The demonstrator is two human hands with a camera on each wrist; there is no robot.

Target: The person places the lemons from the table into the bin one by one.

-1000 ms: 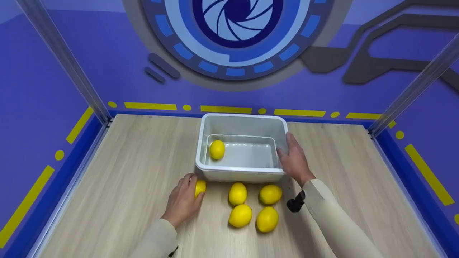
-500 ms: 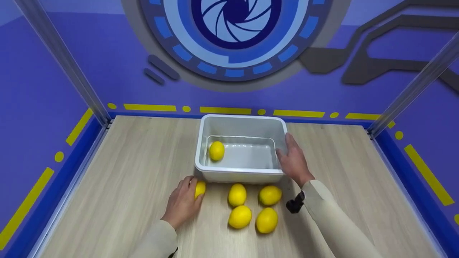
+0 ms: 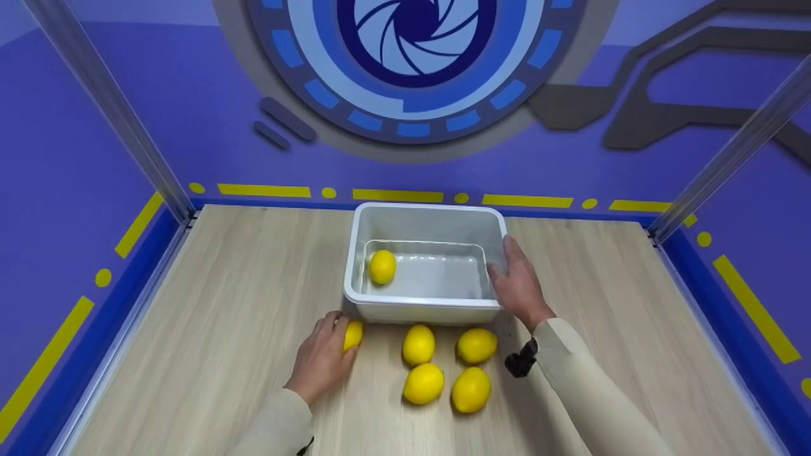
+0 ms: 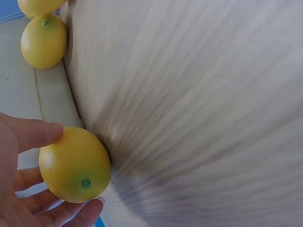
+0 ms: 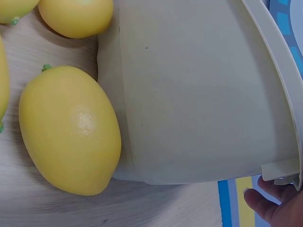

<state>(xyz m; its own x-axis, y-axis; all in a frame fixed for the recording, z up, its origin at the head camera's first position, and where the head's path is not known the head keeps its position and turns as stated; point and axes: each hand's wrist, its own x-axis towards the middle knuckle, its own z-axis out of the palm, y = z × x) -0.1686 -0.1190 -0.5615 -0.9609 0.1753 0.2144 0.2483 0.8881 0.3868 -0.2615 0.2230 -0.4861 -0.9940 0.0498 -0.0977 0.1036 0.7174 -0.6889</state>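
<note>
My left hand [image 3: 322, 358] holds a yellow lemon [image 3: 353, 334] at the front left corner of a light grey plastic bin [image 3: 431, 312]. In the left wrist view, thumb and fingers curl round that lemon [image 4: 73, 163], which lies close to the tabletop. My right hand [image 3: 523, 285] grips the bin's right rim, thumb inside and fingers outside. Part of this hand [image 5: 284, 208] shows under the rim in the right wrist view. One lemon [image 3: 383, 266] rests inside the bin, toward its left end.
Several lemons lie in front of the bin: two nearer it, left [image 3: 419, 345] and right [image 3: 476, 346], and two closer to me, left [image 3: 424, 384] and right [image 3: 471, 389]. Purple panels [image 3: 209, 114] wall the wooden table [image 3: 253, 266] behind and at both sides.
</note>
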